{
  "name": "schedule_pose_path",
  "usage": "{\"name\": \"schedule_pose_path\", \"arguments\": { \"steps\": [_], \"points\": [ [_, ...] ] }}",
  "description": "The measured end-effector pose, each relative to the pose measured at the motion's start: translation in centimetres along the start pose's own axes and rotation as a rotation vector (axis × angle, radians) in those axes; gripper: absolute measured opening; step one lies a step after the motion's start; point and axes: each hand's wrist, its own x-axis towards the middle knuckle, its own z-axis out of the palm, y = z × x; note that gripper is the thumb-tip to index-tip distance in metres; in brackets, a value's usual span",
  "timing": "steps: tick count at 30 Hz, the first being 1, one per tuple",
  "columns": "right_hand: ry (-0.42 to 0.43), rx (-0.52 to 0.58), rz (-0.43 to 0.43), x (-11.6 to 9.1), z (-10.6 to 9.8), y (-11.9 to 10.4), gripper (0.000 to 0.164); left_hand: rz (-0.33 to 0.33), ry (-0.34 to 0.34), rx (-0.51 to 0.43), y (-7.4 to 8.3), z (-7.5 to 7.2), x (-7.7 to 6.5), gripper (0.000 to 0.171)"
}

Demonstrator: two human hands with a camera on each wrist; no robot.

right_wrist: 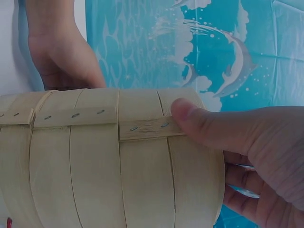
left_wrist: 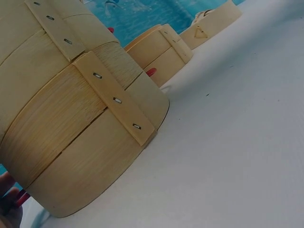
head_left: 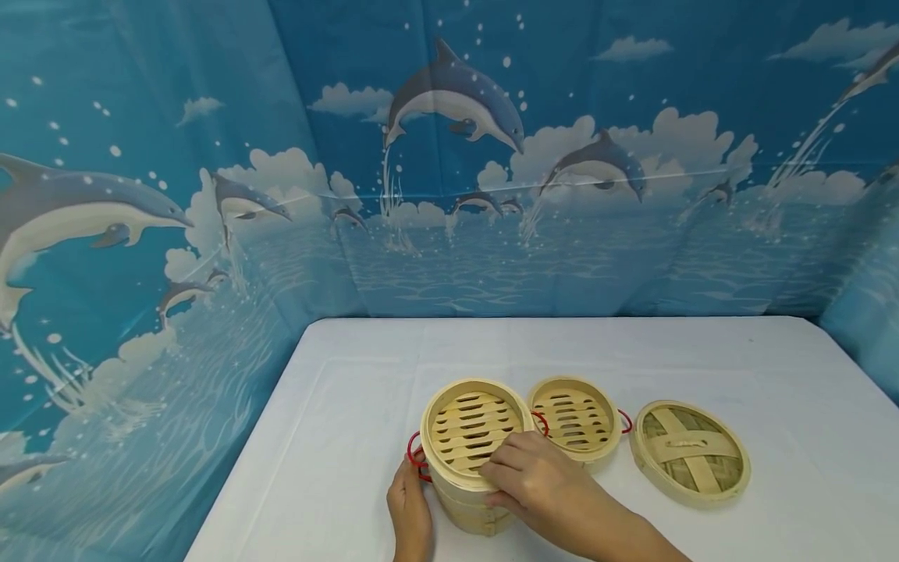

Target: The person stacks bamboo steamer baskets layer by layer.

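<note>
A stack of round bamboo steamer baskets (head_left: 464,499) stands on the table, its top basket showing a slatted floor. My right hand (head_left: 537,488) grips the near right rim of the top basket. In the right wrist view its thumb (right_wrist: 190,116) presses the outer wall while the fingers pass over the rim. At the left side of the stack, my left hand (head_left: 410,503) holds it low by a red handle (head_left: 416,449). The left wrist view shows its fingers (left_wrist: 6,183) beside that handle, mostly hidden behind the stack.
Right behind the stack, another slatted steamer basket (head_left: 572,414) with a red handle sits on the white table (head_left: 337,437). A woven bamboo lid (head_left: 691,453) lies farther right. A blue dolphin-print sheet (head_left: 449,265) hangs behind the table and along its left side.
</note>
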Motion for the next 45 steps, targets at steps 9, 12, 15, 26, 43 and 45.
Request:
{"name": "schedule_pose_path", "arguments": {
  "steps": [9,12,15,26,43,45],
  "points": [
    [-0.011,-0.022,0.024,0.1,0.1,-0.4,0.026,0.009,-0.021,0.002,-0.1,-0.1,0.1,0.039],
    [-0.019,-0.030,0.023,0.1,0.1,-0.5,0.028,0.009,-0.018,0.003,-0.2,0.0,0.1,0.038],
    [-0.028,0.011,0.025,0.2,-0.1,-0.6,0.030,0.008,-0.013,0.011,-0.3,-0.1,0.1,0.037],
    [0.073,0.085,0.101,0.0,-3.6,1.0,0.026,-0.005,-0.019,0.006,-0.3,-0.1,0.1,0.037],
    [-0.152,-0.149,0.429,-7.2,-4.3,7.4,0.033,0.003,-0.024,-0.016,-0.2,-0.2,0.1,0.037],
    [-0.217,-0.132,0.459,-7.9,-3.9,7.4,0.036,0.003,-0.028,-0.020,-0.2,-0.2,0.1,0.037]
  ]
}}
